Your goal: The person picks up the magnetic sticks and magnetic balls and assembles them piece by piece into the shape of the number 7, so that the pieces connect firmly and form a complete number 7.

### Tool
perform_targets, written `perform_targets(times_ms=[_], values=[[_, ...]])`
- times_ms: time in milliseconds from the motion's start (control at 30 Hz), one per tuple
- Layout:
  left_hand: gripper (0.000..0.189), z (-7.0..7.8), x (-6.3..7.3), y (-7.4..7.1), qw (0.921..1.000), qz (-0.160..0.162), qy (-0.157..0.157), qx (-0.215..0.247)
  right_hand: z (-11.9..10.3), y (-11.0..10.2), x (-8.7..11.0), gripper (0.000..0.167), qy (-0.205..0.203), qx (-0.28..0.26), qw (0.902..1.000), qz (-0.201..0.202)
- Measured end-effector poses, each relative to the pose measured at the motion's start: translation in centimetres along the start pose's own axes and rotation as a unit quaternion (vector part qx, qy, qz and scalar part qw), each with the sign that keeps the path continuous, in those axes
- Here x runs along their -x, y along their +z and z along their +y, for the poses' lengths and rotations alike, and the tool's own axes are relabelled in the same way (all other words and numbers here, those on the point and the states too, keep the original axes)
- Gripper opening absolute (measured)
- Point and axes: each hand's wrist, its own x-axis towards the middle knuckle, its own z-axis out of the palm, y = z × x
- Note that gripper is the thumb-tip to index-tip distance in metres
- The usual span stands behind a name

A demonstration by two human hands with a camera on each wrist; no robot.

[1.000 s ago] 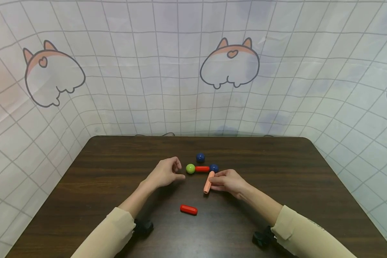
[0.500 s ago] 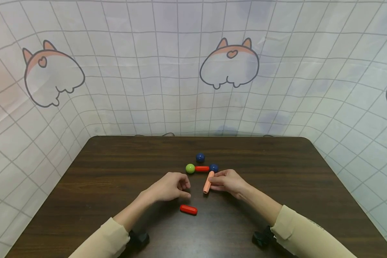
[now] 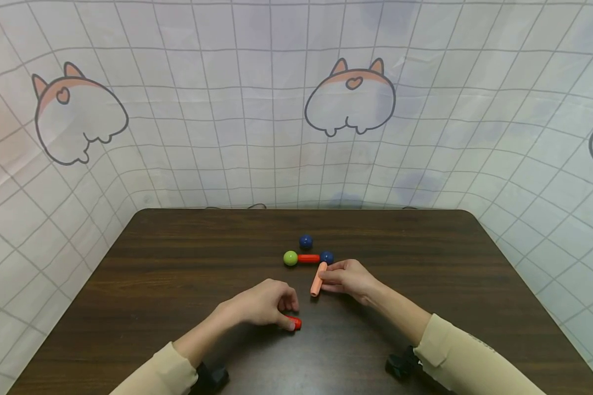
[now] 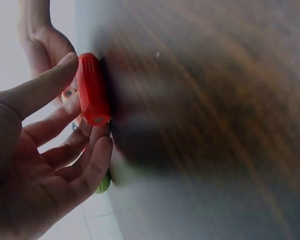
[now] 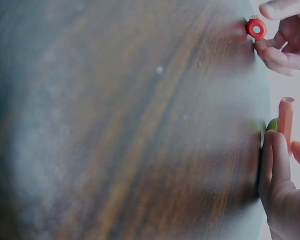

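Observation:
My left hand [image 3: 267, 302] is low over the near red magnetic rod [image 3: 297, 322], thumb overlapping the rod's left part. In the left wrist view this red rod [image 4: 92, 90] lies between the thumb and the loosely bent fingers. A gap shows between thumb and rod end [image 5: 256, 28] in the right wrist view. With thumb and fingertips, my right hand [image 3: 351, 280] pinches a peach magnetic rod [image 3: 318, 282], held slanted. Its top end is right by a blue ball [image 3: 327, 257]. A second red rod [image 3: 308, 258] joins that ball to a green ball [image 3: 290, 258].
Behind the joined row sits another blue ball [image 3: 306, 242], apart from it. All this is on a dark wood-grain table [image 3: 192, 236]. A white gridded curtain [image 3: 247, 137] with cartoon prints hangs close behind the table's far edge.
My left hand has come from beside the green ball toward me and slightly right, down to the near red rod. The right hand keeps holding the peach rod in place.

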Motion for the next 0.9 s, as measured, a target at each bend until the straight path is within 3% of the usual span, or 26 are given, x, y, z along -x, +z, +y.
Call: perform_targets(times_ms=[167,200,333,400,433,600,900], values=[[0.026,-0.1,0.1,0.4,0.9997,-0.010,0.023,-0.009,-0.1,0.0,-0.1,0.038,0.003,0.003,1.0000,0.002],[0.026,-1.0,-0.2,0.9,0.9989,-0.009,0.038,-0.024,-0.1,0.0,-0.1,0.038,0.002,0.003,1.0000,0.002],[0.023,-1.1,-0.3,1.1,0.9986,-0.015,0.043,-0.029,0.0,0.0,-0.1,0.038,0.001,0.005,1.0000,0.003],[0.021,-1.1,-0.4,1.1,0.9986,-0.016,0.039,-0.032,0.0,0.0,-0.1,0.039,0.000,0.006,1.0000,0.002],[0.021,-0.3,-0.1,0.8,0.9993,-0.019,0.025,-0.019,0.1,0.0,-0.1,0.039,0.000,0.006,1.0000,0.001],[0.018,-0.1,-0.4,1.0,0.9999,-0.001,0.013,0.003,0.1,-0.1,-0.1,0.040,-0.001,0.008,1.0000,-0.001],[0.013,0.1,-0.7,1.4,0.9934,0.047,-0.027,0.101,0.1,-0.2,-0.1,0.039,0.001,0.007,1.0000,-0.002]])
